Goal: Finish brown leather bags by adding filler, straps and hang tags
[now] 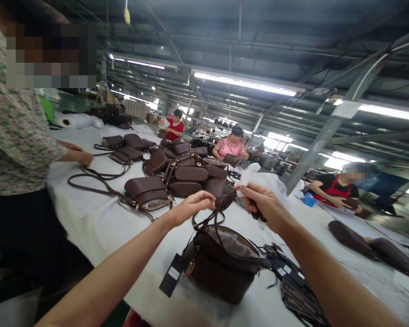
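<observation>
A dark brown handbag (pixel 221 268) stands unzipped on the white-covered table, with clear plastic showing inside. A black hang tag (pixel 172 274) with a white label dangles from its left side. Above the bag, my left hand (pixel 194 206) is loosely curved, its fingertips beside the brown strap (pixel 219 215); nothing is visibly gripped in it. My right hand (pixel 267 206) pinches a small white piece (pixel 244 178), possibly paper or plastic. Under its curled lower fingers hangs a dark item with a thin ring (pixel 259 217), too small to make out.
Many brown bags (pixel 191 173) are heaped beyond my hands. Black tags (pixel 289 277) lie right of the open bag. Two dark brown pieces (pixel 352 238) rest farther right. A person in a floral shirt (pixel 17 131) stands at left, a hand (pixel 85 157) by a strap. Other people work across the table.
</observation>
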### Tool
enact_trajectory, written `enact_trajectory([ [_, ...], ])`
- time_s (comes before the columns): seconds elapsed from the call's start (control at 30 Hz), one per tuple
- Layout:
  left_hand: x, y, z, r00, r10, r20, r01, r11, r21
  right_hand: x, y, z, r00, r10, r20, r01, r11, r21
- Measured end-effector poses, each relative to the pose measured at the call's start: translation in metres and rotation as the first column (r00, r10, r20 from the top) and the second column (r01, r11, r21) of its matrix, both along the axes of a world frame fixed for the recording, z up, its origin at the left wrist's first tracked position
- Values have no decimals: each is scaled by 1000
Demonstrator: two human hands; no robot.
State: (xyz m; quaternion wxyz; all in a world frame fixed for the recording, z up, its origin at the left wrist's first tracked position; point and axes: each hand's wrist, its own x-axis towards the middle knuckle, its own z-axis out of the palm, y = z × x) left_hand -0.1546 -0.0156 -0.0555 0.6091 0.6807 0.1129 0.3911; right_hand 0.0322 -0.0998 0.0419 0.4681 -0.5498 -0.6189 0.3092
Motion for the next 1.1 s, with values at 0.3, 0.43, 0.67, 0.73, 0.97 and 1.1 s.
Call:
enact_trajectory([
  [0.3, 0, -14, -47, 984, 39, -174, -30, 998, 52, -7, 13, 7, 977, -108, 186, 71, 979, 193],
  [0.43, 0, -16, -63, 984, 57, -167, -49, 997, 54, 9, 22, 3, 988, -121, 96, 101, 976, 191],
  [0.67, 0, -40, -54, 759, 651, 16, -570, 651, 501, 45, 8, -1, 989, -96, 112, 98, 995, -13],
  [0.73, 8, -53, -45, 812, 583, -14, -408, 585, 701, 56, 1, -1, 990, -79, 116, 90, 991, -94],
  [0.97, 38, -60, -41, 807, 565, -168, -255, 591, 765, 83, -29, -20, 993, -92, 77, 109, 958, -266],
  [1.1, 61, -53, -29, 873, 453, -178, -180, 640, 747, 90, -44, -29, 986, -147, -78, 85, 851, -518],
])
